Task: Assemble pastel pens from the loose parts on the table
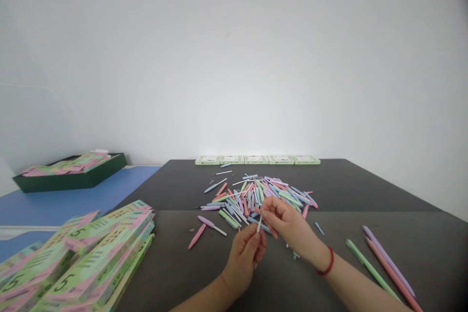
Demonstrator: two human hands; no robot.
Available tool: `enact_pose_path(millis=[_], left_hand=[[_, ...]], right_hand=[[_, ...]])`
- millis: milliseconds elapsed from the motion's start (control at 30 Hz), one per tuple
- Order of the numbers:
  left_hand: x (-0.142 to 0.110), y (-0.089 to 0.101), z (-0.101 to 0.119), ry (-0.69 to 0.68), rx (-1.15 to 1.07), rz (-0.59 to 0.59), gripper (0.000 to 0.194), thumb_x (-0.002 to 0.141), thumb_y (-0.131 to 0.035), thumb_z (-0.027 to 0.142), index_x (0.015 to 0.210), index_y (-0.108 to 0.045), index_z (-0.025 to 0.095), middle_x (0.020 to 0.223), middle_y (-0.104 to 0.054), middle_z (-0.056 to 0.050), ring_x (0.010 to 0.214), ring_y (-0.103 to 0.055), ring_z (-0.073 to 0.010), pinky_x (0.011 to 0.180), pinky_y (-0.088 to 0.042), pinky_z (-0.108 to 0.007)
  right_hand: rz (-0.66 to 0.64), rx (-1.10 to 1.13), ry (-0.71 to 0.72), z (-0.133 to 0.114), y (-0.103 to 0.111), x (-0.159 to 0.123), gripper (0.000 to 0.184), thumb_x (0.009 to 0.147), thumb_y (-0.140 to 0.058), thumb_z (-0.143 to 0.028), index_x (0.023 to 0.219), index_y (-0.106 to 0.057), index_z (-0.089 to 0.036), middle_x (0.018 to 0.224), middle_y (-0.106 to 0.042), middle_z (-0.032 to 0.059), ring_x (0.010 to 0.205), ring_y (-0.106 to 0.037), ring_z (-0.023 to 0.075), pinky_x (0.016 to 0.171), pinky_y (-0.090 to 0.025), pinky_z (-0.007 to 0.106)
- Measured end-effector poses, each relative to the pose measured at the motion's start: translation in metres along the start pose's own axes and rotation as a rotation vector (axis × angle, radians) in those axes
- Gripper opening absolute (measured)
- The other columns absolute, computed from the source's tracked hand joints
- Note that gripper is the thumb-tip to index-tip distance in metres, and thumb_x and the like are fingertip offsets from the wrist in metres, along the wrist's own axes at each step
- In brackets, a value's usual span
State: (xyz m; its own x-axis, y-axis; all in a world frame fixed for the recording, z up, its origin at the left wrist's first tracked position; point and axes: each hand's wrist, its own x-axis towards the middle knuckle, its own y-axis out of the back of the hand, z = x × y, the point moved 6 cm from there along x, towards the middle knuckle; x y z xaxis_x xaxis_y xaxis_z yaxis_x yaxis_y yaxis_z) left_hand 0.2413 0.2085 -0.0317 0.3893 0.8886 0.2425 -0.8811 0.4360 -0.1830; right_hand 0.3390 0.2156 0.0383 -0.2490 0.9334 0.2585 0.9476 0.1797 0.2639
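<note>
Above the near part of the dark tabletop [164, 263], just short of a heap of pen parts [252, 200]: slim whitish pen piece [259, 224], probably a refill, held tilted between the hands. Left hand [245, 251]: thumb and fingers pinched together on its lower end. Right hand [281, 217]: fingertips curled at its upper end; cannot tell whether they bear on it. Risk, as judged: piece is narrow and partly covered, so an uneven sideways push could bend it or spring it from the left grip; dropped on the heap, it could be lost among white refills [240, 182]. Second risk: right forearm [360, 285] lies near a green pen [373, 269]; an outward swing could roll it.
</note>
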Motion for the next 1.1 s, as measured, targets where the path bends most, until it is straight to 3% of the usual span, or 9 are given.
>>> enact_pose_path(millis=[200, 367, 567, 767, 1100], left_hand=[[-0.001, -0.001, 0.001, -0.065, 0.030, -0.020, 0.031, 0.087, -0.043, 0.041, 0.069, -0.049, 0.017, 0.044, -0.034, 0.008, 0.036, -0.026, -0.0055, 0.038, -0.017, -0.020], [0.001, 0.000, 0.002, -0.067, -0.018, -0.038, 0.016, 0.084, -0.041, 0.030, 0.079, -0.049, 0.017, 0.045, -0.034, 0.009, 0.035, -0.023, -0.0056, 0.038, -0.018, -0.019], [0.001, 0.002, 0.001, -0.052, -0.046, -0.032, 0.016, 0.084, -0.036, 0.025, 0.080, -0.049, 0.017, 0.047, -0.035, 0.009, 0.036, -0.024, -0.0058, 0.038, -0.019, -0.018], [0.001, 0.003, 0.000, -0.033, -0.077, -0.029, 0.017, 0.084, -0.036, 0.028, 0.081, -0.049, 0.017, 0.046, -0.034, 0.009, 0.036, -0.022, -0.0058, 0.037, -0.018, -0.018], [0.001, 0.002, 0.001, 0.001, -0.056, 0.080, 0.032, 0.085, -0.049, 0.048, 0.077, -0.050, 0.017, 0.053, -0.035, 0.007, 0.043, -0.024, -0.0049, 0.040, -0.018, -0.018]], right_hand=[[-0.016, -0.051, 0.007, 0.004, -0.002, -0.001, 0.014, 0.086, -0.048, -0.031, 0.078, -0.046, -0.020, 0.051, -0.039, -0.0099, 0.042, -0.037, 0.0075, 0.043, -0.029, 0.020], [-0.043, -0.051, 0.016, 0.007, -0.005, -0.001, 0.010, 0.086, -0.047, -0.028, 0.079, -0.045, -0.021, 0.054, -0.048, -0.0077, 0.044, -0.040, 0.0082, 0.044, -0.031, 0.020], [-0.057, -0.136, 0.017, -0.001, -0.002, 0.002, 0.004, 0.084, -0.047, -0.022, 0.080, -0.046, -0.021, 0.056, -0.047, -0.0076, 0.045, -0.042, 0.0084, 0.044, -0.033, 0.020], [-0.164, -0.186, 0.006, -0.014, -0.002, 0.008, 0.005, 0.081, -0.047, -0.017, 0.078, -0.046, -0.021, 0.056, -0.053, -0.0062, 0.046, -0.047, 0.0086, 0.044, -0.038, 0.018], [-0.157, -0.146, 0.002, -0.012, 0.000, 0.008, 0.003, 0.082, -0.048, -0.020, 0.079, -0.047, -0.021, 0.056, -0.052, -0.0068, 0.046, -0.048, 0.0088, 0.045, -0.041, 0.019]])
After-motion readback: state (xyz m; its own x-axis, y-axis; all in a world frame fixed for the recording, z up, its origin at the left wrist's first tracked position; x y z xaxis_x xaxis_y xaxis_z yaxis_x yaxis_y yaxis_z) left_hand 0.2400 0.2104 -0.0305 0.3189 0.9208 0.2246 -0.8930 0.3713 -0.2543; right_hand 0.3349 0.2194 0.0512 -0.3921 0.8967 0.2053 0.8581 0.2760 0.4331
